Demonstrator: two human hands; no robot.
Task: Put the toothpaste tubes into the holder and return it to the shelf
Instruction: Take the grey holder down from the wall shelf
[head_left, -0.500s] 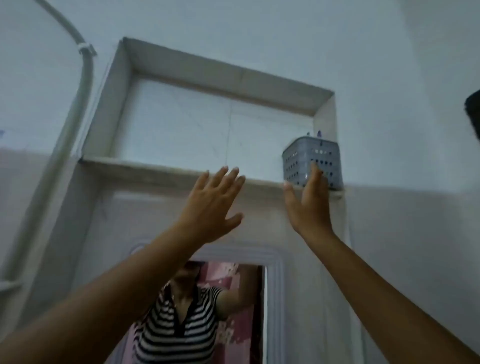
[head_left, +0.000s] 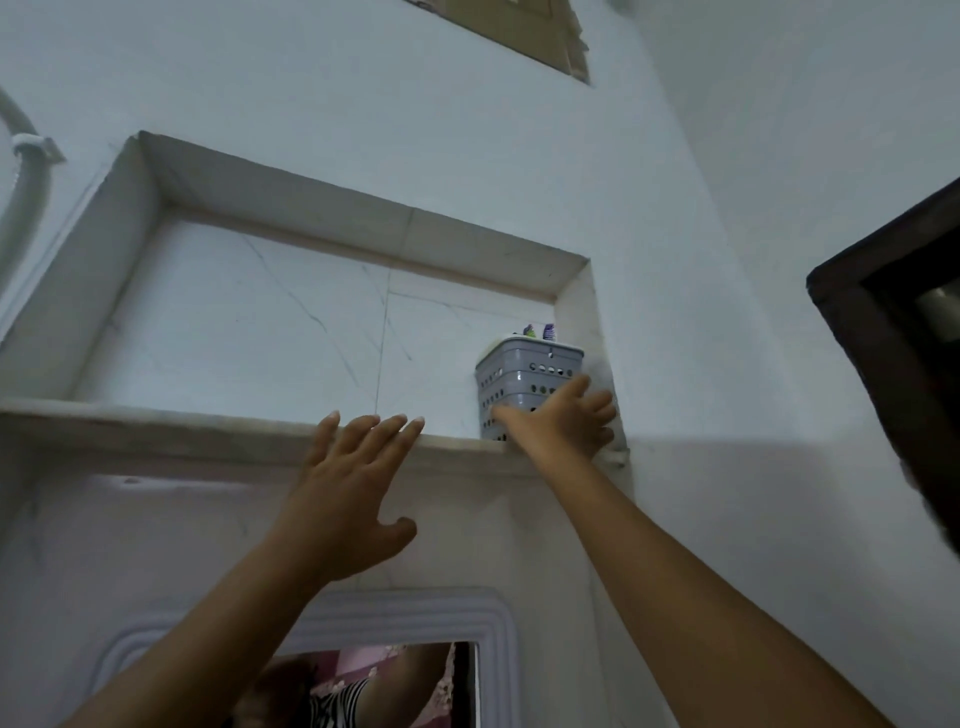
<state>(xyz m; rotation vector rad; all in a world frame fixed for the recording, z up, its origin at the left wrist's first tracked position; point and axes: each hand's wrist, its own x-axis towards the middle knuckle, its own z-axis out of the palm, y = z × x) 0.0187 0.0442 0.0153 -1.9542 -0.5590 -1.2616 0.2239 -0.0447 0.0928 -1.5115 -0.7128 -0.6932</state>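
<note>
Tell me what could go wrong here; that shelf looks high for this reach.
The holder stands at the shelf's front edge, so the right hand spread on it could tip it off if it drags back. The tube tips poking above its rim could then spill.
</note>
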